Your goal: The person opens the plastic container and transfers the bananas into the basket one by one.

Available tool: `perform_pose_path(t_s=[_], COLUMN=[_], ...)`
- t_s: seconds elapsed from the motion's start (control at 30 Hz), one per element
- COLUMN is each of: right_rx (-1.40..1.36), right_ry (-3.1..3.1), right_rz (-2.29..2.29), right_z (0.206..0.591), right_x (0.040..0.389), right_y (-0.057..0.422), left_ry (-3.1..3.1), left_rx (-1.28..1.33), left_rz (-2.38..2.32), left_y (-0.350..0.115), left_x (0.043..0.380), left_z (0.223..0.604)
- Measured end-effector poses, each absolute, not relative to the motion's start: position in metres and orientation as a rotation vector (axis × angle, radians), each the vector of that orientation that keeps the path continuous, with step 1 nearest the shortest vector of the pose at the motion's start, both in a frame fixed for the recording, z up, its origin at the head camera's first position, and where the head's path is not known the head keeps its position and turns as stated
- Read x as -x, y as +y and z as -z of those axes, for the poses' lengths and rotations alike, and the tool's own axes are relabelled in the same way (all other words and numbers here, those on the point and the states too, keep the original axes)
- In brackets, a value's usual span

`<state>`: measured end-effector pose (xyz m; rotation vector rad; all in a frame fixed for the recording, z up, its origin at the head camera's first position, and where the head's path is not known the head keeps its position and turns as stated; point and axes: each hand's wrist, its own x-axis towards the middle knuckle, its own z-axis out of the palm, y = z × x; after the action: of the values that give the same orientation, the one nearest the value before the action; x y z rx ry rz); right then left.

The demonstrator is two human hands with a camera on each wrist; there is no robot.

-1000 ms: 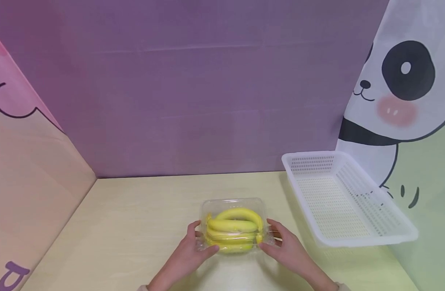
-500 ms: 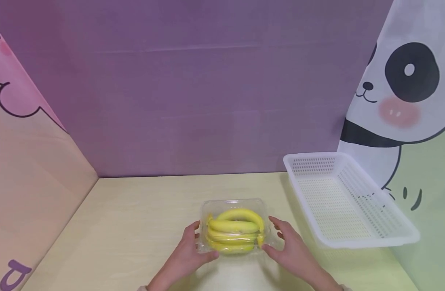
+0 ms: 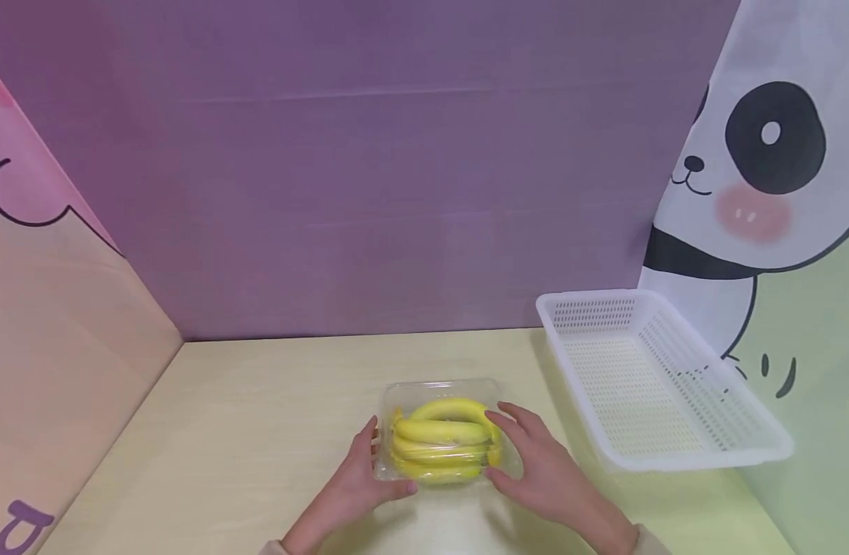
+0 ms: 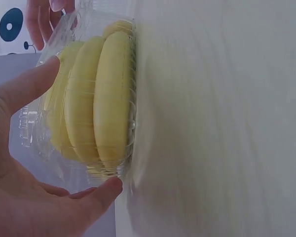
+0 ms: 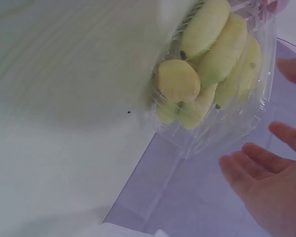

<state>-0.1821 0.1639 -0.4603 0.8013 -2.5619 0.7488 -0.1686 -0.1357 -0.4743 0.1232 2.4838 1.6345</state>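
A clear plastic clamshell box (image 3: 438, 389) sits on the table with several yellow bananas (image 3: 441, 432) inside, its lid down. My left hand (image 3: 358, 478) is at the box's left side, thumb at the front and fingers along the side. The left wrist view has the same hand (image 4: 34, 163) with thumb and fingers spread apart around the box's end. On the right, my right hand (image 3: 545, 470) is raised beside the box's corner, fingers apart. From the right wrist, that hand (image 5: 271, 182) appears off the plastic, holding nothing.
A white perforated basket (image 3: 646, 401) stands at the right, by the panda-printed wall (image 3: 750, 231). The purple wall (image 3: 396, 193) closes off the back of the wooden table (image 3: 257, 416). A peach wall (image 3: 49, 347) runs along the left.
My right hand has come away from the box's right side and risen over its right corner. My left hand's fingers have loosened slightly. The box has stayed in place.
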Motion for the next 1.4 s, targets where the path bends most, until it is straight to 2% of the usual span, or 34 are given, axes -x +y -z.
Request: perform_pose_path(t_s=[0.3,1.4], right_rx=[-1.041,-1.124], right_ry=[-2.394,-2.243], right_rz=[-0.54,-0.401], right_z=[0.468,0.475], right_x=[0.196,0.207], right_y=[0.159,0.158], left_ry=[2.464,2.455], left_rx=[-0.14,-0.138], left_rz=[-1.649,-1.659], left_y=[-0.135,-0.133], left_x=[0.173,0.173], left_z=[0.478,0.482])
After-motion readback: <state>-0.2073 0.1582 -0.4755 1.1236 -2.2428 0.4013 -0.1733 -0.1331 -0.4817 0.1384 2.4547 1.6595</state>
